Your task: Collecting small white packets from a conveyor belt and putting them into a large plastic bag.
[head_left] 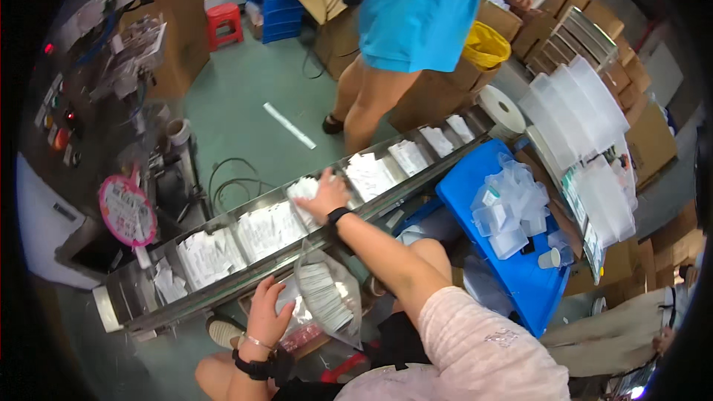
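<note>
While the right hand (324, 194) reaches out flat over the long metal conveyor tray (245, 271), its fingers spread wide and press down on a small stack of white sachets (303, 191) lying in one of the tray's compartments; it covers them rather than grips them. To either side of that hand, further piles of white sachets (208, 256) fill the neighbouring compartments. Nearer the body, the left hand (265, 317) curls around the edge of a clear plastic bag (327, 297), holding it open or steady; I cannot tell which. The bag sits just below the tray and holds a bundle of similar flat packets. Beyond the right hand, a blue bin (464, 200) carries small clear plastic cups (509, 204), and another person in a blue top (420, 7) stands on the far side of the tray. The sachets look light, thin and slippery, apt to fan out, so I judge a pinch across the whole stack's edges suits them; the bag is soft and limp, best held at its rim.
</note>
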Motion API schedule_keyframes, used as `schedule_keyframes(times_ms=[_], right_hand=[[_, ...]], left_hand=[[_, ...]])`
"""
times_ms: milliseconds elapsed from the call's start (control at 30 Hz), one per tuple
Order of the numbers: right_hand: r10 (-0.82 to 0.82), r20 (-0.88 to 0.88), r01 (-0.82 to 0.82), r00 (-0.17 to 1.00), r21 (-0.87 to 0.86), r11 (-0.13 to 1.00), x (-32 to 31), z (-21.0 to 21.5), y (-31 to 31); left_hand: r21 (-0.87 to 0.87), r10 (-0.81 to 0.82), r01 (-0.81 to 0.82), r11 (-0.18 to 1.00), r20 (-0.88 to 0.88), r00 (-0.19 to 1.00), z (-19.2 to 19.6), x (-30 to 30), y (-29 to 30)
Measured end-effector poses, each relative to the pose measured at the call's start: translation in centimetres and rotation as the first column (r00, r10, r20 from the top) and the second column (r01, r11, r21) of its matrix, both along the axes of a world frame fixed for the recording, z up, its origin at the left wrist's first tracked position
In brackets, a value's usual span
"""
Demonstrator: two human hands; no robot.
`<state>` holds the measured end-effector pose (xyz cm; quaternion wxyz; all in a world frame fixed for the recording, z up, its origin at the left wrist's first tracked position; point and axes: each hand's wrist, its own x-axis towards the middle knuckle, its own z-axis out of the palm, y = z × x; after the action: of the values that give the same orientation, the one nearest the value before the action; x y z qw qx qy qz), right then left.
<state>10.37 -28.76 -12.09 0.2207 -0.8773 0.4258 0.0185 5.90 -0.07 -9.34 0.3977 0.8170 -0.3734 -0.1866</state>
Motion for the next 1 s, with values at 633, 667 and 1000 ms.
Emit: schedule_keyframes(times_ms=[633, 667, 1000], right_hand=[[-0.281, 0.267, 0.12, 0.922, 0.494, 0.861, 0.1, -4.5, -4.3], [-0.387, 0.276, 0.231, 0.88, 0.463, 0.856, 0.2, -4.6, -4.8], [-0.189, 0.602, 0.185, 0.776, 0.069, 0.98, -0.5, -6.1, -5.7]], left_hand=[[0.026, -0.066, 0.065, 0.998, 0.018, 0.998, 0.1, -0.5, -0.6], [0.026, -0.063, 0.062, 0.998, 0.014, 0.998, 0.1, -0.4, -0.6], [0.028, -0.065, 0.064, 0.998, 0.031, 0.997, -0.4, -0.2, -0.4]])
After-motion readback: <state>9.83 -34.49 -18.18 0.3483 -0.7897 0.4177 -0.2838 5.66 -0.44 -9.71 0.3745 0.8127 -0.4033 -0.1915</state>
